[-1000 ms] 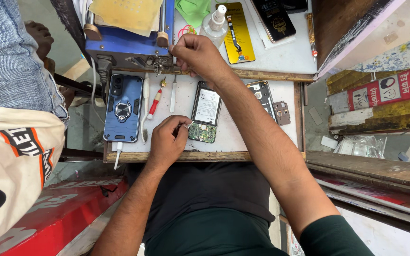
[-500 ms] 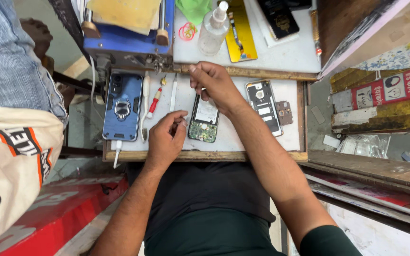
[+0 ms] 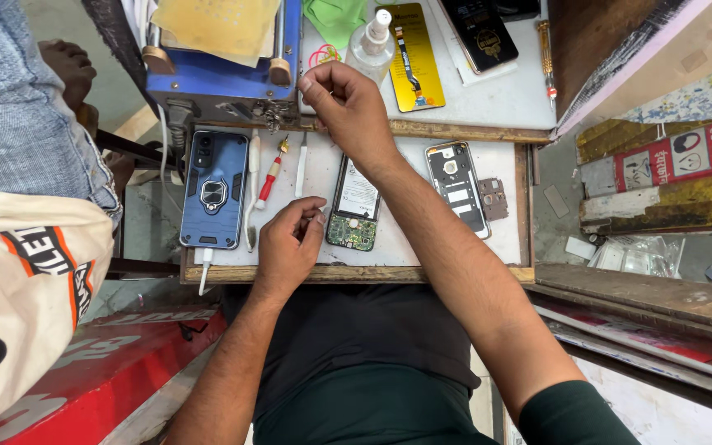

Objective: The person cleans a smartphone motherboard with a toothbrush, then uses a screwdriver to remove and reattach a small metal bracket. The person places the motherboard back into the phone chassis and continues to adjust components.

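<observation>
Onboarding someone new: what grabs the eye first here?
The opened phone with its bare circuit board, mid-tray, between both hands. The left hand rests beside it; the right hand reaches up toward the blue machine. A blue-cased phone lies at the tray's left.

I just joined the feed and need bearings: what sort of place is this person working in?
Most likely a small phone repair stall. An opened phone with its circuit board bare lies by the left hand, its back cover sits apart, and a red-handled screwdriver lies on the white tray.

Left hand point(image 3: 288, 243) beside opened phone point(image 3: 354, 203); right hand point(image 3: 348, 103) raised.
</observation>
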Tool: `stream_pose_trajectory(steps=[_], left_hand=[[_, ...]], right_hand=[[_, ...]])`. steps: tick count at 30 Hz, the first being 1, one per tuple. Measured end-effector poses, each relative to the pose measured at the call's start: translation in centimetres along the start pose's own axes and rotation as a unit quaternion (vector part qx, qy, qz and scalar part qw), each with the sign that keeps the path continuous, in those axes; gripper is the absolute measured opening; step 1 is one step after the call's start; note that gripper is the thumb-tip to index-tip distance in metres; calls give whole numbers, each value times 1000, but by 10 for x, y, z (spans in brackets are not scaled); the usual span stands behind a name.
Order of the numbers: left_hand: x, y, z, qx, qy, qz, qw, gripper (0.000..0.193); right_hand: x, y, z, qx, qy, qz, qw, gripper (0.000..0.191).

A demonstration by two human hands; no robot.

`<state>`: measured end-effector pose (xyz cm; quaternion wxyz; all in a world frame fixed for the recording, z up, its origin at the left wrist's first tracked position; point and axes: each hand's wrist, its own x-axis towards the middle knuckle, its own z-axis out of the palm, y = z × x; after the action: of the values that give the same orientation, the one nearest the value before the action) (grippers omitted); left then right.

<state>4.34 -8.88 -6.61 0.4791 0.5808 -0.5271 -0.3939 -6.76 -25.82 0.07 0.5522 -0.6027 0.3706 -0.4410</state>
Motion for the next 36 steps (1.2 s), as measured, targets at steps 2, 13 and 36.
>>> stream_pose_trajectory(steps=[2,13,36], left_hand=[[0,-1,0,-3,0,5,1000,24],[2,-4,-1,-3,-6,-2,1000,25],[0,-1,-3,6,16,7,1000,24]], right_hand=[[3,-2,5,-26,16,-28,999,17],[7,-10,28,-148,129,-115,974,18],[-96,11,-31,-260,116,-43,958,10]])
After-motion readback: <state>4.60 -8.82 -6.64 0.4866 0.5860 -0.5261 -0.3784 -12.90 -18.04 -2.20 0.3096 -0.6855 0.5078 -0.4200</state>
